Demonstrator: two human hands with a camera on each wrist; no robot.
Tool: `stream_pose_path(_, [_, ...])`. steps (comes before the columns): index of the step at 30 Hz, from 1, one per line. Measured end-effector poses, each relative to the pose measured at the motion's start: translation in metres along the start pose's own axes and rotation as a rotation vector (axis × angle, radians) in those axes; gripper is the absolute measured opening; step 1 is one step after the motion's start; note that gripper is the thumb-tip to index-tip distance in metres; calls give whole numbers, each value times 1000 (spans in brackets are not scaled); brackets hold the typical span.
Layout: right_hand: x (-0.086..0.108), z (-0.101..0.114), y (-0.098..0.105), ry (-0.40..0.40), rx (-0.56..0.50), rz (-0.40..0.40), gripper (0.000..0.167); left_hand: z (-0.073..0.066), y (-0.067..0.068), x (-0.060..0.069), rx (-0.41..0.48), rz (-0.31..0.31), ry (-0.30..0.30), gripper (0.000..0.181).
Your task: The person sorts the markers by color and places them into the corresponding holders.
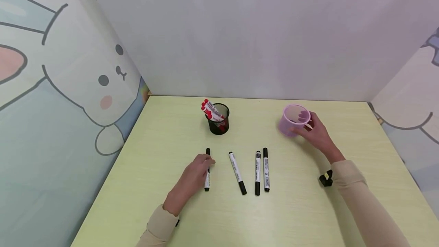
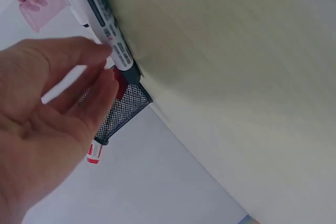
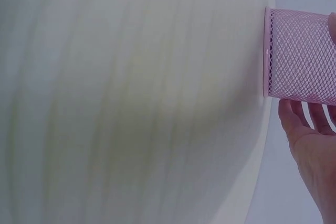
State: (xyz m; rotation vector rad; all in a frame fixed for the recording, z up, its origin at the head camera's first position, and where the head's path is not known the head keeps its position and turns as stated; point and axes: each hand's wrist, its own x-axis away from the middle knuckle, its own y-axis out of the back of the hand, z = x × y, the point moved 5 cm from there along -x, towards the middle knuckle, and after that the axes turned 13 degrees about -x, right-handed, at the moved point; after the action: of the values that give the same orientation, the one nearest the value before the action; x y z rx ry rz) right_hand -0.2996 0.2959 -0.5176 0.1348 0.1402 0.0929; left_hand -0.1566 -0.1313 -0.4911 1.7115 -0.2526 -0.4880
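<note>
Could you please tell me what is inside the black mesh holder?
Several red-capped white markers stand in the black mesh holder; their lower parts show only dimly through the mesh, and its floor is hidden.

Print on the markers [image 1: 258, 172] is too small to read.

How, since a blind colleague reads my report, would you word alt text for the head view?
A person's left hand is over a black-and-white marker on a pale table, while the right hand grips a pink cup. Three similar markers lie right of that one; a black holder of red-capped markers stands farther back.
</note>
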Motion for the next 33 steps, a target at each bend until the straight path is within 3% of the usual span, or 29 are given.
stream_pose_path(5, [0, 1, 0, -14, 4, 5, 82, 2, -1, 1, -12, 71, -132, 21])
stream_pose_path(13, [-1, 2, 1, -18, 4, -1, 83, 4, 1, -1, -92, 78, -243, 15])
stream_pose_path(22, [3, 8, -2, 1, 4, 3, 81, 4, 0, -3, -152, 54, -288, 19])
stream_pose_path(33, [3, 7, -1, -10, -3, 10, 82, 5, 2, -8, -189, 24, -280, 27])
